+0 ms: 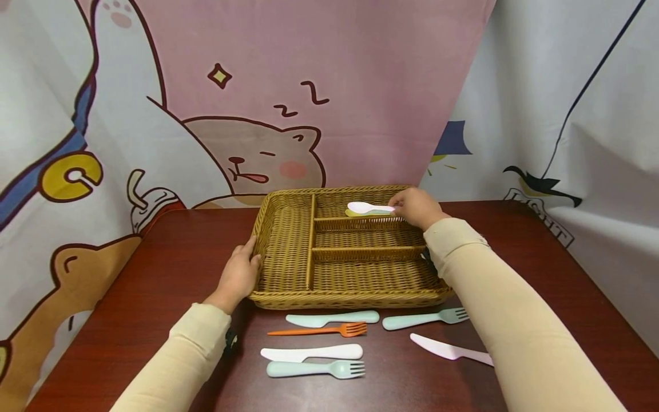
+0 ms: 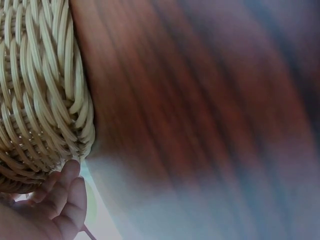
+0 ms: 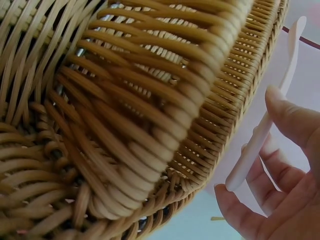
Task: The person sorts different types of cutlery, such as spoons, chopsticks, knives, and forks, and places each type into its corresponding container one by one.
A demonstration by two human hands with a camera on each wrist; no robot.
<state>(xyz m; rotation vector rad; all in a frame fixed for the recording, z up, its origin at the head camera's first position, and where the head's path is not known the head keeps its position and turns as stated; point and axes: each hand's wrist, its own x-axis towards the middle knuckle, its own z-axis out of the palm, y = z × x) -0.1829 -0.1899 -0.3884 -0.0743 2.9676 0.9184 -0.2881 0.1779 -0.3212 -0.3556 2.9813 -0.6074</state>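
My right hand pinches a pale pink spoon by its handle over the basket's back right compartment. Seen from the right wrist, the spoon lies between thumb and fingers, near the wicker wall. Below it in that compartment, yellow and pale green cutlery shows partly; the pink spoon covers the rest. My left hand touches the left outer side of the woven basket. From the left wrist, its loosely bent fingers are at the basket's lower edge.
On the table before the basket lie a mint knife, an orange fork, a white knife, a mint fork, another mint fork and a pink knife, partly behind the right sleeve. A patterned curtain hangs behind.
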